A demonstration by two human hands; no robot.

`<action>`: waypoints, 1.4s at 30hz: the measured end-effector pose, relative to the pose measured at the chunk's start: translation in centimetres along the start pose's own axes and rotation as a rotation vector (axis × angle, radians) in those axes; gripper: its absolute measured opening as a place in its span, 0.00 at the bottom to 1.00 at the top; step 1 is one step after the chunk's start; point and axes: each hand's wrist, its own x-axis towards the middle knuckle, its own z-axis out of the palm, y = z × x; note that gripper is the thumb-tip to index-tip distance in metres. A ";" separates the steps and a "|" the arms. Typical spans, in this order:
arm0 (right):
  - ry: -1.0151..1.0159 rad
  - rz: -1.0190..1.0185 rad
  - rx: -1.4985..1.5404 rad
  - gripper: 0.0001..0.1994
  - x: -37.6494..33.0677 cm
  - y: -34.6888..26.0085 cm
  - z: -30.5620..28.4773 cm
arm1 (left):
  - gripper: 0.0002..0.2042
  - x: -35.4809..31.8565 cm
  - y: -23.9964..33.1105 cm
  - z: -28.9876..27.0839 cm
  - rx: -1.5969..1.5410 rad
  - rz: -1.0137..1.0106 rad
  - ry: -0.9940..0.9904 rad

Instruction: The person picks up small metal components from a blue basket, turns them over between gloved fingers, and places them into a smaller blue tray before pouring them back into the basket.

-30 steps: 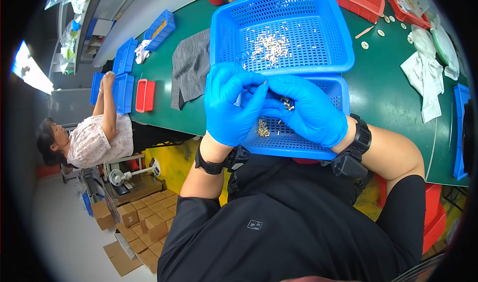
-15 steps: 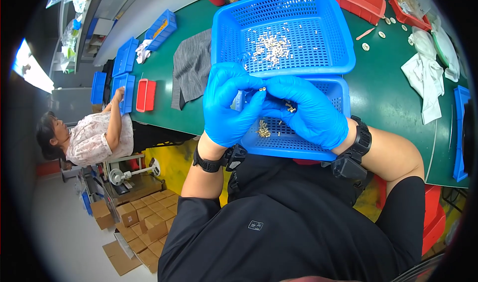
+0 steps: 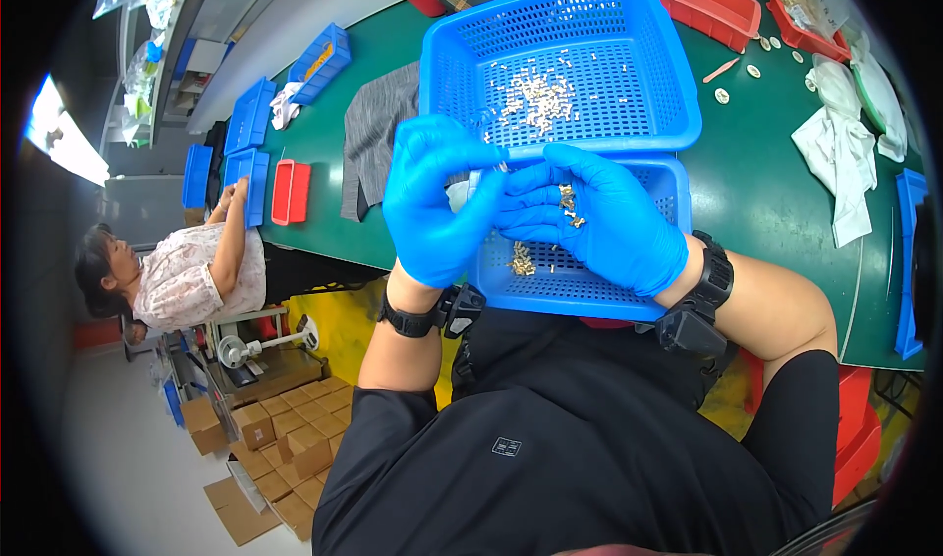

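Observation:
Both hands wear blue gloves. My left hand (image 3: 439, 200) is closed in a pinch, thumb and forefinger tips together. A tiny shiny bit shows at the tips, too small to make out. Palm up and cupped, my right hand (image 3: 599, 217) holds several small brass-coloured metal parts (image 3: 570, 207) on its palm and fingers. Its fingertips lie close to the left thumb. Below the hands sits a smaller blue basket (image 3: 589, 305) with a pile of brass-coloured parts (image 3: 522, 259). Behind it, a larger blue basket (image 3: 560, 149) contains many scattered small pale parts (image 3: 538, 99).
Left of the baskets lies a grey cloth (image 3: 373, 134). Red trays (image 3: 705, 8) and small round pale discs (image 3: 753, 71) are at the back right, with a white cloth (image 3: 835, 163) nearer. A co-worker (image 3: 196, 271) sits at far left by blue bins (image 3: 249, 119) and a red bin (image 3: 290, 193).
My left hand has drawn slightly left, away from the right hand. My right hand has opened out, showing more of the brass-coloured parts on it. The co-worker's hands have shifted slightly.

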 end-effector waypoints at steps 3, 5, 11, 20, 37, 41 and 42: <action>-0.022 -0.028 -0.047 0.21 0.1 0.0 0.1 | 0.13 1.7 -0.5 1.1 0.071 -0.250 0.088; -0.032 -0.046 -0.070 0.21 0.1 0.0 0.1 | 0.12 1.9 -0.5 1.2 0.104 -0.373 0.129; 0.067 -0.278 -0.472 0.22 0.5 1.3 -1.5 | 0.12 0.9 2.0 1.9 0.283 -0.045 -0.297; -0.108 -0.087 0.242 0.18 0.4 0.9 -1.5 | 0.13 0.3 2.2 1.8 0.406 -0.015 -0.394; -0.124 -0.343 -0.384 0.17 0.1 1.6 -2.0 | 0.09 0.0 1.4 1.1 0.285 -0.106 -0.297; -0.072 -0.110 0.049 0.15 -0.2 0.4 -0.2 | 0.09 -0.2 1.2 1.0 0.235 -0.170 -0.202; -0.077 -0.131 0.021 0.15 0.0 0.7 -0.5 | 0.09 -0.2 1.2 1.0 0.222 -0.167 -0.197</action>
